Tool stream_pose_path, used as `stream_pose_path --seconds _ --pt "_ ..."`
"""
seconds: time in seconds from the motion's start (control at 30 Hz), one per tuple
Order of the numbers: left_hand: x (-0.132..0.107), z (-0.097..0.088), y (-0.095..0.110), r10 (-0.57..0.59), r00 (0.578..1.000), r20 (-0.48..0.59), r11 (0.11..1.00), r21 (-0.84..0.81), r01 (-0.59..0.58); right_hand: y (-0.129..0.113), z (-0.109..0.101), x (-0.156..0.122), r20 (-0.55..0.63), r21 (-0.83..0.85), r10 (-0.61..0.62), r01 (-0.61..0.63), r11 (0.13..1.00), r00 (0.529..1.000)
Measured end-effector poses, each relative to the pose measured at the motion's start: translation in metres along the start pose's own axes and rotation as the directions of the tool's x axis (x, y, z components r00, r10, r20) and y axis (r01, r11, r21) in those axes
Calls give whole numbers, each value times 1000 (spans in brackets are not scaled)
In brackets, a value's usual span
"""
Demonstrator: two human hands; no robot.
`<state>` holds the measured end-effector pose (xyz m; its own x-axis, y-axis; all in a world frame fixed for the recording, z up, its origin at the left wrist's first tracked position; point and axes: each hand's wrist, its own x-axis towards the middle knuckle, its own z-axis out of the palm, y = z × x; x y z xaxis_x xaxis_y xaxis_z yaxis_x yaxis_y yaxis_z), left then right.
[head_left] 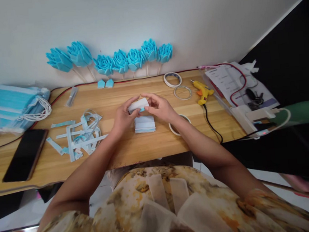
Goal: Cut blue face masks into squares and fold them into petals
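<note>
My left hand [123, 115] and my right hand [157, 106] meet over the middle of the wooden table [135, 146], both pinching one folded white-and-blue piece of mask fabric [138, 104]. Just below the hands lies a small stack of cut fabric pieces [144, 124]. A roll of tape [179, 125] sits under my right wrist, partly hidden.
Blue fabric roses on sticks [119, 59] lean on the wall. Face masks [15, 104] are stacked at far left, a dark phone [25, 154] below them, cut strips [77, 137] beside it. Two tape rolls [177, 85], a yellow glue gun [202, 91] and a paper tray [238, 87] lie right.
</note>
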<state>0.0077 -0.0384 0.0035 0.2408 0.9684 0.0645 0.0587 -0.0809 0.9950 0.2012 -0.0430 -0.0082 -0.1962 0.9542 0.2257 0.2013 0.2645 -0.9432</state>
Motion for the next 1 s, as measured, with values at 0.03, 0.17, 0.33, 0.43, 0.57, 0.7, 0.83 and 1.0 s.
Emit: stream_pose_path --seconds 0.03,0.17,0.33,0.43,0.57,0.7,0.83,1.0 --pt "0 -1 0 6 1000 -5 1000 20 -6 -1 0 0 -1 2 4 -4 1000 1000" --pt "0 -5 2 62 996 -67 996 63 -58 -1 -2 1 24 49 38 -39 998 999" --pt "0 -5 6 111 988 -105 989 -90 -120 2 -1 1 74 100 75 -82 992 994" --pt "0 -3 8 68 995 -76 981 -177 -81 2 -1 1 19 105 53 -55 993 998" --pt "-1 -3 7 -29 998 56 987 -158 37 0 -1 1 -44 132 26 -20 991 999" --pt "-1 -3 3 -56 998 35 998 -9 56 0 1 1 -22 158 42 -38 987 999" --pt "0 -3 3 -80 996 -28 997 3 80 4 5 1 -9 162 37 -35 986 999" --pt "1 -4 0 -95 995 -39 993 -68 92 3 0 2 -39 92 14 -10 996 999"
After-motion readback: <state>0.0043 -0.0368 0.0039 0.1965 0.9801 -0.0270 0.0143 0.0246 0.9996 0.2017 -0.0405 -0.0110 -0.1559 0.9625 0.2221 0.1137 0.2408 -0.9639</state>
